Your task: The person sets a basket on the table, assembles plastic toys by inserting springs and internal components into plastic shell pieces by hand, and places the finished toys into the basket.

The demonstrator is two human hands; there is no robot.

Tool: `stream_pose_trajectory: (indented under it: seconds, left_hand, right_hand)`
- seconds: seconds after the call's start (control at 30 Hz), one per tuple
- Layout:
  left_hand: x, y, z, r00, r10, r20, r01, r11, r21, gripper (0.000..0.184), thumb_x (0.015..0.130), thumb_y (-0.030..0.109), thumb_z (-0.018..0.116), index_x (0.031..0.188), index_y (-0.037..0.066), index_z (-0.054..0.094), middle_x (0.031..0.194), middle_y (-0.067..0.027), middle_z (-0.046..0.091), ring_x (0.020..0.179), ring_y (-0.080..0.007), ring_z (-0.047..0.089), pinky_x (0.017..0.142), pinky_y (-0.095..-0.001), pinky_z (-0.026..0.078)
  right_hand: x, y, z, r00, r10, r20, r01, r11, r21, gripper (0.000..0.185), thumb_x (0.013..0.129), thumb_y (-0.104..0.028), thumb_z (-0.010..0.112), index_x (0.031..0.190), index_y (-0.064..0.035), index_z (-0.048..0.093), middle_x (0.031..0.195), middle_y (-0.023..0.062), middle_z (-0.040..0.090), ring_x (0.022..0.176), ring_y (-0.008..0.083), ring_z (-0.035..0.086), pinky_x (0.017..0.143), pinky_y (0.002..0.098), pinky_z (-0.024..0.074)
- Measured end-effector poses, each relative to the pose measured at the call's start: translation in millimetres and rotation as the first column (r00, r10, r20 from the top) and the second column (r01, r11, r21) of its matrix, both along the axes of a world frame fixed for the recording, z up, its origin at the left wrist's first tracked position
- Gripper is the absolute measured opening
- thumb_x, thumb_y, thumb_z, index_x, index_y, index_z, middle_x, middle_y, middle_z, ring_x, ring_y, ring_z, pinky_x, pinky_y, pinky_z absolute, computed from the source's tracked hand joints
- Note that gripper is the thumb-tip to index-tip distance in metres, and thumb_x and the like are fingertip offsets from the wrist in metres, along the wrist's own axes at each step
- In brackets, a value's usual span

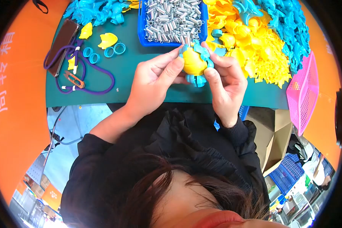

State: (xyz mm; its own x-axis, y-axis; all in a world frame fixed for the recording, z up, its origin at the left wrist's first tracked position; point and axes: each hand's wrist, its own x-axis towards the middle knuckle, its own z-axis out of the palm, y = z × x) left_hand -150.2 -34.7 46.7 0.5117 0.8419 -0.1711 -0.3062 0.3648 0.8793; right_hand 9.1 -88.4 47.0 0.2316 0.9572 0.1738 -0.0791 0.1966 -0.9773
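Between my two hands is a small toy figure [194, 62] with a rounded yellow shell and blue plastic parts around it. My left hand [157, 74] grips its left side, thumb pressed near the yellow shell. On the other side, the thumb and fingers of my right hand [226, 78] close on the blue parts. The toy is held above the front part of the green table, just below a blue bin [141, 28] full of metal springs [171, 22]. Some of my fingertips are hidden behind the toy.
Yellow parts [254, 49] and blue parts [288, 30] are heaped at the right, beside a pink basket [303, 93]. At the left lie a phone [64, 43], a purple cord [102, 91], orange thread snips [75, 79] and blue rings [119, 48]. A cardboard box [271, 133] stands below the table.
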Motion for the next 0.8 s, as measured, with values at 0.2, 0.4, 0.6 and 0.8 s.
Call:
stream_pose_trajectory:
  seconds: [0.2, 0.4, 0.6, 0.8]
  left_hand:
    - [-2.6, 7.3, 3.1, 0.996, -0.082, -0.044, 0.083, 0.996, 0.031, 0.045, 0.097, 0.024, 0.052, 0.131, -0.005, 0.047, 0.111, -0.0134, 0.063, 0.094, -0.0184, 0.065, 0.08, -0.0314, 0.055]
    - [-1.1, 7.8, -0.8, 0.998, -0.055, -0.04, 0.054, 0.999, -0.004, 0.043, 0.096, 0.023, 0.055, 0.128, -0.004, 0.051, 0.109, -0.0127, 0.064, 0.093, -0.0176, 0.065, 0.079, -0.0317, 0.056]
    - [-0.8, 3.3, 0.7, 0.991, -0.061, -0.122, 0.082, 0.982, 0.172, 0.043, 0.096, 0.016, 0.054, 0.133, -0.004, 0.046, 0.117, -0.0127, 0.061, 0.099, -0.0162, 0.063, 0.083, -0.0301, 0.054]
    - [6.0, 0.0, -8.1, 0.998, 0.066, -0.021, -0.051, 0.9, 0.433, 0.046, 0.092, 0.011, 0.059, 0.134, -0.002, 0.046, 0.135, -0.0135, 0.051, 0.114, -0.0184, 0.057, 0.093, -0.0294, 0.046]
  right_hand:
    - [-1.6, 0.4, 1.4, 1.0, -0.019, -0.015, 0.018, 0.997, -0.072, 0.021, 0.086, 0.005, 0.062, 0.106, 0.0044, 0.056, 0.117, 0.0155, 0.061, 0.121, 0.0262, 0.053, 0.099, 0.033, 0.0436]
    - [0.3, 1.2, -2.6, 1.0, -0.003, 0.024, 0.003, 1.0, -0.008, 0.023, 0.087, 0.006, 0.06, 0.109, 0.0043, 0.055, 0.122, 0.0182, 0.058, 0.121, 0.025, 0.052, 0.1, 0.0326, 0.0423]
    - [2.9, 1.1, 0.1, 0.996, 0.035, -0.081, -0.035, 0.999, 0.009, 0.023, 0.091, 0.003, 0.054, 0.113, 0.0033, 0.051, 0.131, 0.0228, 0.051, 0.121, 0.0231, 0.052, 0.101, 0.0325, 0.0408]
    - [3.3, 0.9, -4.9, 0.98, 0.109, -0.164, -0.095, 0.991, 0.09, 0.02, 0.091, 0.004, 0.052, 0.111, 0.002, 0.049, 0.135, 0.0283, 0.045, 0.127, 0.0258, 0.046, 0.104, 0.0346, 0.0366]
